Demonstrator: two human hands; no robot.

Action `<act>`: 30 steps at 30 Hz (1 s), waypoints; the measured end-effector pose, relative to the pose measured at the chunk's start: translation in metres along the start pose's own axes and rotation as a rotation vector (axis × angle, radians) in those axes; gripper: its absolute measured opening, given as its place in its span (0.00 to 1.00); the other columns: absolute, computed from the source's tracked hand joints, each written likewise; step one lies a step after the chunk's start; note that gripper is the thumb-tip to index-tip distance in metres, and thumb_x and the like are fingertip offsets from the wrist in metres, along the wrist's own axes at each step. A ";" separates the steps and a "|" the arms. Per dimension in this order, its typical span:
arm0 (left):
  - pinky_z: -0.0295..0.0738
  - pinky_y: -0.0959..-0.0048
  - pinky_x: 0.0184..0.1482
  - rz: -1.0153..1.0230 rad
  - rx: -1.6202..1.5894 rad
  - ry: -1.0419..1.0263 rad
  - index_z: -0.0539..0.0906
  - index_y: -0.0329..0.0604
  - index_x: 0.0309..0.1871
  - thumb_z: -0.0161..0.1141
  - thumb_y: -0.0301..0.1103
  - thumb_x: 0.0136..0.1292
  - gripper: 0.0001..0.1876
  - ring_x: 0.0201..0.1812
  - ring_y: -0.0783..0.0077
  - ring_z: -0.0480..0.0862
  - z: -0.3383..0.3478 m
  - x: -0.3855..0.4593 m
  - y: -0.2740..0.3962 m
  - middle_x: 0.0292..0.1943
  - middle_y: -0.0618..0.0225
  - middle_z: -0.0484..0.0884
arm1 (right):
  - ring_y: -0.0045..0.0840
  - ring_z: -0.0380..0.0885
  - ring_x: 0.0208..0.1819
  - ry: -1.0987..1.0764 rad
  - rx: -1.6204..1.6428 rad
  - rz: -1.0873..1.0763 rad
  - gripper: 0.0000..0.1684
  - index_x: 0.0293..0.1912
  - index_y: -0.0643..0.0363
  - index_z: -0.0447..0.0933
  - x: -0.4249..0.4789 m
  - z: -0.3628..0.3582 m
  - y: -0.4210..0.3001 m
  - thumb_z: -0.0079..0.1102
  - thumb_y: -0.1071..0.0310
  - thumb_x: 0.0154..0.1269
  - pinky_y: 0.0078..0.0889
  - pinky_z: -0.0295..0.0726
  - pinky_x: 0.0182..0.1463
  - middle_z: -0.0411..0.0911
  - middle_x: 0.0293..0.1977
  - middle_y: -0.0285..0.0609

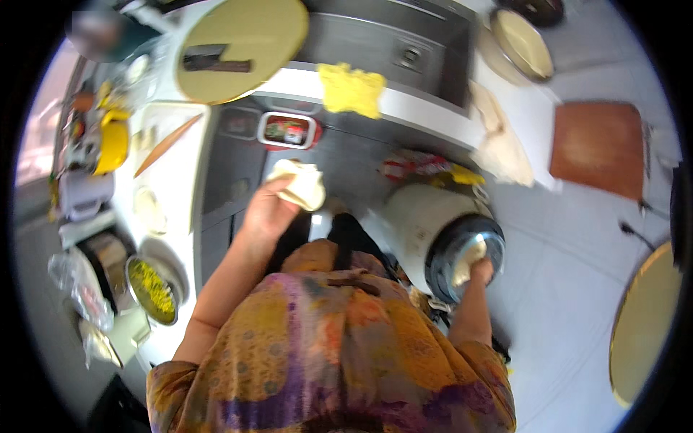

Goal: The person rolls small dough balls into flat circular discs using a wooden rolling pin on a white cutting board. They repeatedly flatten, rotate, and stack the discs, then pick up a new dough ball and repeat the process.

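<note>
My left hand (269, 208) is closed on a flat, pale round of dough (304, 185), held in the air over the floor in front of the white counter. To the right, my right hand (481, 270) reaches into the round, dark-rimmed mouth of a large white container (433, 227). Pale material, possibly flour, shows beside its fingers; whether the hand grips any of it cannot be told. On the left counter are a wooden rolling pin (168, 145) with tapered ends, another pale dough piece (149, 210) and a metal bowl of chopped yellow-green food (151, 289).
A cleaver (216, 59) lies on a round board (243, 32) beside the steel sink (379, 48). A yellow cloth (352, 89) hangs over the counter edge. Nested bowls (522, 46), a cream cloth (501, 140) and a brown square seat or board (598, 149) are at right. A blurred person (127, 38) is at upper left.
</note>
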State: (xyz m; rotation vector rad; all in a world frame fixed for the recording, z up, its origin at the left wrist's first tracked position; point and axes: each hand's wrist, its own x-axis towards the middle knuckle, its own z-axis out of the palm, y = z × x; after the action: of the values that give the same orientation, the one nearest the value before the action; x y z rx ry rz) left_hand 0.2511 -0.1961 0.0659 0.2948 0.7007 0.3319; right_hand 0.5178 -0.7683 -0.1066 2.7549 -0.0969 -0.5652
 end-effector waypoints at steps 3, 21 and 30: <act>0.75 0.55 0.65 0.039 -0.031 -0.037 0.75 0.34 0.60 0.61 0.23 0.63 0.21 0.60 0.56 0.81 0.004 -0.009 0.007 0.57 0.51 0.81 | 0.48 0.83 0.48 0.282 0.253 0.083 0.17 0.51 0.61 0.76 0.006 -0.018 0.012 0.54 0.65 0.65 0.45 0.81 0.54 0.82 0.47 0.54; 0.83 0.70 0.49 0.468 -0.070 0.295 0.79 0.39 0.53 0.60 0.22 0.67 0.12 0.45 0.72 0.86 -0.117 -0.086 0.152 0.46 0.65 0.85 | 0.12 0.76 0.35 -0.840 0.943 -1.419 0.11 0.49 0.63 0.78 -0.408 -0.258 -0.565 0.59 0.69 0.71 0.16 0.74 0.38 0.80 0.34 0.32; 0.81 0.73 0.50 0.589 0.054 0.389 0.79 0.39 0.54 0.63 0.25 0.68 0.13 0.45 0.76 0.85 -0.186 -0.116 0.220 0.45 0.67 0.85 | 0.12 0.72 0.29 -1.073 0.706 -1.475 0.12 0.44 0.64 0.79 -0.490 -0.260 -0.658 0.55 0.63 0.75 0.17 0.71 0.32 0.77 0.29 0.31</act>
State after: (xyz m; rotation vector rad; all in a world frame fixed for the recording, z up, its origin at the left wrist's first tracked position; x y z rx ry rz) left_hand 0.0002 -0.0136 0.0797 0.4955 1.0004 0.9495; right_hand 0.1707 -0.0049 0.0852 2.1137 1.8372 -2.6127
